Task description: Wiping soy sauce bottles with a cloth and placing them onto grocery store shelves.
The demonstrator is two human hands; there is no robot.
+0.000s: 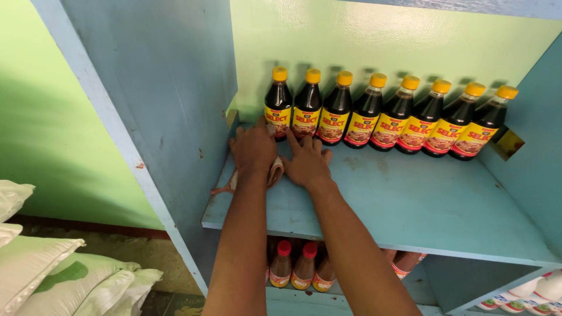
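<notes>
While both arms reach in from below, the blue shelf (pixel 410 205) takes up most of the view, set in a cabinet with a blue side wall (pixel 164 88) to the left of the hands and a green back wall (pixel 363 41) beyond them. Below and left of the hands, outside the cabinet, lie white sacks (pixel 52 275). Just beyond the fingertips, a row of eight dark bottles (pixel 386 114) with yellow caps stands upright along the back wall, running off to the right. On the lower shelf, beneath the forearms, stand smaller bottles with red caps (pixel 295 266). The left hand (pixel 253 149) lies palm down on a cloth (pixel 273 172), pressing it to the shelf near the left corner; its fingers look spread rather than closed, though whether they pinch the cloth cannot be told. The right hand (pixel 305 164) rests flat and open just beside it, fingers apart, touching the cloth's right edge. A strip of the cloth trails out to the left of the left wrist, toward the shelf's front edge.
</notes>
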